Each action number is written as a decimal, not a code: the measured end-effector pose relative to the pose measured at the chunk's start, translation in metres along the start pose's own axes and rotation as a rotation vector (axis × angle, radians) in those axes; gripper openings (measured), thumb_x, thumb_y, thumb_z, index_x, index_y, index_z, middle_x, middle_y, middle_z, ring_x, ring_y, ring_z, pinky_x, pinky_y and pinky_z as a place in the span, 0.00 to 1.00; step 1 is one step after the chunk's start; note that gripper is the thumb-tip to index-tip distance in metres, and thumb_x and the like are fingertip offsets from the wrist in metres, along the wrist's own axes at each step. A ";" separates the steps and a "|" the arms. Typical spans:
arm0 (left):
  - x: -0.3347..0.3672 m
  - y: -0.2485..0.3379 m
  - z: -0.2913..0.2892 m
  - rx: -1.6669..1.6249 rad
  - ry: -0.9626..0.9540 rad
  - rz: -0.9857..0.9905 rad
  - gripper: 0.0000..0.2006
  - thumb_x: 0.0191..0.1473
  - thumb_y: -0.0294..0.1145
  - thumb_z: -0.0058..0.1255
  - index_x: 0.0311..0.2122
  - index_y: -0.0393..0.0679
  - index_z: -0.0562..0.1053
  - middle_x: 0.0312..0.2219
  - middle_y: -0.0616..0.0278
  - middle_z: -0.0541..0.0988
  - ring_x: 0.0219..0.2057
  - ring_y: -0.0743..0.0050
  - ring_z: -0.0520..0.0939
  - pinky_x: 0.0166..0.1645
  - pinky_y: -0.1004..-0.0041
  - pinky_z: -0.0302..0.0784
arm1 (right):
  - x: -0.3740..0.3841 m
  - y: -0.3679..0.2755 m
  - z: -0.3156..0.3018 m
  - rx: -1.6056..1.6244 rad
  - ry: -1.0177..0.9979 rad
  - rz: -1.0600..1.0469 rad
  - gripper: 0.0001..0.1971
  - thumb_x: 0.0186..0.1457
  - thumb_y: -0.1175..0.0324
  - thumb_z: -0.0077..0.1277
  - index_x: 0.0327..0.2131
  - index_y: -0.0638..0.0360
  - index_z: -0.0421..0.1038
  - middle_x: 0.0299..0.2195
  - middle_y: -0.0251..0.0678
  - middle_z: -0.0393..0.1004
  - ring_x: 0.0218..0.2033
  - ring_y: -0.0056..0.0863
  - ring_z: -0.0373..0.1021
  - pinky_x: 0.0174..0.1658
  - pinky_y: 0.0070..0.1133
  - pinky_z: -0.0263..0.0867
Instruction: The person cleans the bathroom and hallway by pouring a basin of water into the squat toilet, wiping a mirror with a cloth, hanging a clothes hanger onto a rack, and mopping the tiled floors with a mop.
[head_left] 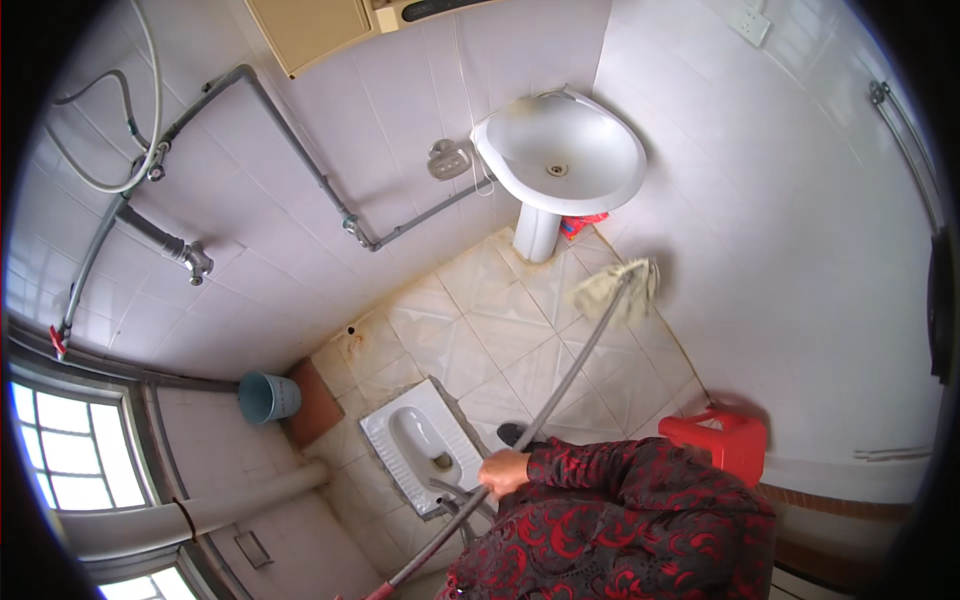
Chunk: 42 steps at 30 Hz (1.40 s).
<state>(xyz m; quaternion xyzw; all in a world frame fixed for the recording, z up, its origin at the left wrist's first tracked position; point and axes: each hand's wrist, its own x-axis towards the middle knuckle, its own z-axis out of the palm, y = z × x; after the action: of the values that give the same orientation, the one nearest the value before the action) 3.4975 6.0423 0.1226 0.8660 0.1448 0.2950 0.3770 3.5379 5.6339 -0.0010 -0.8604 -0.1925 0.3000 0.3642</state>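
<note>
My right hand (505,472) is closed around the grey metal handle of a mop (567,382). The handle slants from the lower left up to the right. At its far end the pale, stringy mop head (610,288) lies on the tiled floor (500,320), close to the right wall and in front of the sink pedestal (537,235). A reddish part of the handle shows at the lower edge. My left hand is not in the picture. A dark sleeve with red patterns covers my right arm.
A white squat toilet (408,425) is set in the floor left of my hand. A red plastic stool (740,445) stands by the right wall. The white washbasin (610,165) juts out at the back. A blue-green bucket (268,398) sits in the left corner, near grey wall pipes (285,125).
</note>
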 end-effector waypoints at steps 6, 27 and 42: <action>0.016 0.052 0.005 -0.149 0.047 -0.380 0.14 0.49 0.33 0.45 0.34 0.32 0.74 0.24 0.52 0.75 0.21 0.64 0.75 0.25 0.72 0.70 | -0.007 -0.003 0.021 0.133 -0.200 0.030 0.15 0.31 0.58 0.59 0.22 0.59 0.73 0.22 0.44 0.73 0.28 0.44 0.71 0.30 0.36 0.65; 0.039 0.251 -0.034 0.363 0.403 0.906 0.11 0.56 0.33 0.39 0.25 0.39 0.63 0.12 0.65 0.64 0.11 0.74 0.68 0.14 0.75 0.64 | 0.080 -0.054 -0.114 0.081 0.347 -0.526 0.10 0.35 0.64 0.55 0.15 0.52 0.63 0.15 0.34 0.66 0.23 0.36 0.67 0.33 0.31 0.58; -0.095 0.304 0.036 -0.544 -0.500 0.454 0.15 0.25 0.20 0.53 0.28 0.31 0.72 0.09 0.66 0.63 0.09 0.73 0.63 0.21 0.73 0.60 | 0.135 -0.096 0.027 0.093 0.211 -0.704 0.19 0.37 0.53 0.59 0.26 0.52 0.63 0.26 0.29 0.67 0.39 0.32 0.65 0.39 0.30 0.53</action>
<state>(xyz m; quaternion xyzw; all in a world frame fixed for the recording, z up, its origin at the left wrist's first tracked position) 3.4538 5.7719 0.2889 0.7899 -0.2280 0.1789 0.5405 3.6103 5.7851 0.0045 -0.7503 -0.4241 0.0743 0.5016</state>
